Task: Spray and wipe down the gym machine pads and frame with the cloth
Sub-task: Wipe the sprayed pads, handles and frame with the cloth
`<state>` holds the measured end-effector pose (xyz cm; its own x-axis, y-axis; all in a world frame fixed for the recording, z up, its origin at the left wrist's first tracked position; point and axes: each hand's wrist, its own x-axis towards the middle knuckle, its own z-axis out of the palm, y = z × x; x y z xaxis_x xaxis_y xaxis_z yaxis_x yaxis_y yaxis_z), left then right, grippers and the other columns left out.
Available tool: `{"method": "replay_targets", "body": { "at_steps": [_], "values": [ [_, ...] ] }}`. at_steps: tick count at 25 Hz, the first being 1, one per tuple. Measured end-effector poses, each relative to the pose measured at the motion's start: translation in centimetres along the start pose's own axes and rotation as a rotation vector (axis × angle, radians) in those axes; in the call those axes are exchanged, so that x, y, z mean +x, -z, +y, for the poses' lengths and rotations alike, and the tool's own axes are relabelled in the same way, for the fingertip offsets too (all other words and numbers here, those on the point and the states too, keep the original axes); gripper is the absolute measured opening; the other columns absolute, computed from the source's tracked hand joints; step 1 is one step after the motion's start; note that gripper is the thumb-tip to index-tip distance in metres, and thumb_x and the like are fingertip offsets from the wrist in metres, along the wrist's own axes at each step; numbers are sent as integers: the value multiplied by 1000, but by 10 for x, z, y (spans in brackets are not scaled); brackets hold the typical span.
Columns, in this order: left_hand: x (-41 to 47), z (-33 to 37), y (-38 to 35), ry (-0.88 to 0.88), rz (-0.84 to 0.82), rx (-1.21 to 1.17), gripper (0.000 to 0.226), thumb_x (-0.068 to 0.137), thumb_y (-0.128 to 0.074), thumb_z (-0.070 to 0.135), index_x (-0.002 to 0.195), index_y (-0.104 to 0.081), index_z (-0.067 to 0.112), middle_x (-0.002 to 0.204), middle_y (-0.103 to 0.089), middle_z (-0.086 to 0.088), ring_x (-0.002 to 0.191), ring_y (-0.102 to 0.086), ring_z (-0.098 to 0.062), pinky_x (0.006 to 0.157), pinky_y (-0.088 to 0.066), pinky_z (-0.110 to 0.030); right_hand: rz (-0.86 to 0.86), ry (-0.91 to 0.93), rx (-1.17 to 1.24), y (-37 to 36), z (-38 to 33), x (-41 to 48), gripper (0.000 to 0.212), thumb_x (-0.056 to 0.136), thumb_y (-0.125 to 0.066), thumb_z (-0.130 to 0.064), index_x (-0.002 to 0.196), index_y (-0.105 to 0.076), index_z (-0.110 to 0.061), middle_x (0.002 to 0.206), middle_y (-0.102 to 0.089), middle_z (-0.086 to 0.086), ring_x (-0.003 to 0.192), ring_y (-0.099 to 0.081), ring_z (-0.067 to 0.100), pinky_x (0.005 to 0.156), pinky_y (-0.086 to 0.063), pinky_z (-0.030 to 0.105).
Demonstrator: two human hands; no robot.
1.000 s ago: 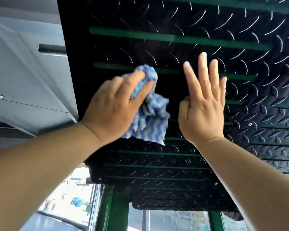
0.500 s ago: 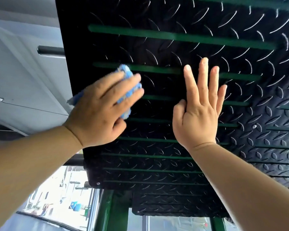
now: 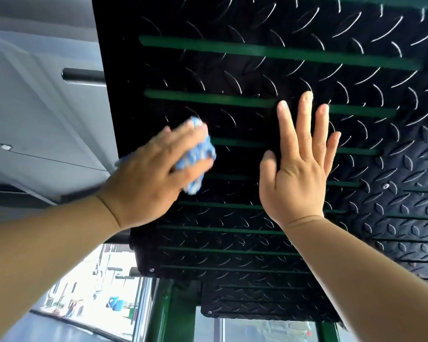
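Since the cloth (image 3: 197, 155) is soft and light, take it wadded in the palm — left grip (image 3: 153, 178) is curled round it, pressing it on the black tread plate (image 3: 232, 70). Right grip (image 3: 299, 174) lies splayed flat beside it, holding nothing

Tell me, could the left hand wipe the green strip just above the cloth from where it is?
Probably yes: the left hand, gripping the cloth, lies just below that green strip with only bare plate between.

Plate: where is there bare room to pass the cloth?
Bare: the plate above both hands, and right of the right hand. Crowded: the narrow gap between the cloth in the left hand and the right hand.
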<state>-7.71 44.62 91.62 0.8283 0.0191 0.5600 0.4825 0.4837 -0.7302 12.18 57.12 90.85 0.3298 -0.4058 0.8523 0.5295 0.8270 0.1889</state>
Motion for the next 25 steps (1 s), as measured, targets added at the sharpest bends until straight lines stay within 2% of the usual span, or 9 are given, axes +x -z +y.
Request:
{"method": "replay_targets", "body": {
  "at_steps": [2, 4, 7, 9, 14, 15, 18, 20, 25],
  "values": [
    [-16, 1, 6, -145, -113, -3, 49, 91, -33, 2, 137, -39, 17, 149, -26, -16, 141, -24, -33, 119, -13, -42, -38, 10, -10, 2, 2, -1, 70, 88, -42, -21, 152, -17, -30, 155, 6, -15, 148, 7, 20, 119, 9, 42],
    [-9, -17, 21, -204, -116, 90, 48, 96, -22, 0, 136, -42, 18, 149, -32, -15, 138, -29, -31, 117, -16, -44, -64, 22, -17, 4, 5, -2, 71, 88, -42, -22, 152, -14, -31, 155, 8, -17, 148, 9, 20, 119, 9, 43],
    [19, -49, 38, 61, 85, 187, 38, 94, -35, 0, 127, -48, 14, 145, -41, -18, 132, -37, -39, 110, -24, -53, -53, -13, 9, 4, -1, -2, 72, 87, -43, -20, 153, -13, -29, 159, 4, -12, 147, 11, 18, 119, 9, 45],
    [17, -42, 29, 147, 119, 137, 39, 90, -41, -2, 126, -47, 13, 145, -36, -19, 133, -33, -41, 112, -23, -53, -64, -78, 70, 2, -15, -7, 74, 87, -43, -20, 153, -12, -26, 161, 3, -6, 147, 14, 19, 118, 11, 42],
    [-36, -4, 10, -212, -173, 60, 48, 99, -20, 0, 128, -55, 17, 150, -31, -8, 135, -33, -33, 115, -23, -46, -143, -31, 96, -7, -36, -31, 75, 84, -41, -21, 153, -12, -24, 162, 3, -1, 146, 16, 16, 118, 12, 39],
    [-27, -14, 18, -226, -159, 76, 47, 99, -21, -1, 129, -52, 16, 149, -32, -9, 133, -35, -33, 114, -25, -47, -146, -31, 95, -9, -35, -32, 76, 84, -41, -21, 154, -12, -24, 162, 3, -2, 146, 16, 15, 118, 12, 38],
    [18, -52, 40, 49, 48, 102, 38, 96, -36, -2, 128, -47, 16, 144, -38, -16, 132, -36, -38, 112, -22, -52, -154, -21, 84, -11, -33, -37, 76, 83, -41, -21, 154, -13, -21, 161, 4, -3, 146, 15, 15, 118, 11, 38],
    [23, -50, 36, 117, 90, 98, 36, 96, -38, -1, 127, -49, 15, 145, -39, -19, 133, -34, -40, 113, -22, -52, -177, -19, 82, -15, -36, -49, 76, 82, -41, -21, 154, -15, -20, 160, 4, -5, 147, 14, 16, 119, 8, 40],
    [-68, 17, -11, -153, -157, 48, 45, 103, -22, 6, 122, -62, 13, 150, -33, -13, 136, -32, -35, 116, -22, -43, -312, 29, 82, -20, -38, -90, 76, 81, -39, -23, 153, -13, -23, 160, 3, -8, 148, 11, 16, 120, 2, 42]
  ]
}}
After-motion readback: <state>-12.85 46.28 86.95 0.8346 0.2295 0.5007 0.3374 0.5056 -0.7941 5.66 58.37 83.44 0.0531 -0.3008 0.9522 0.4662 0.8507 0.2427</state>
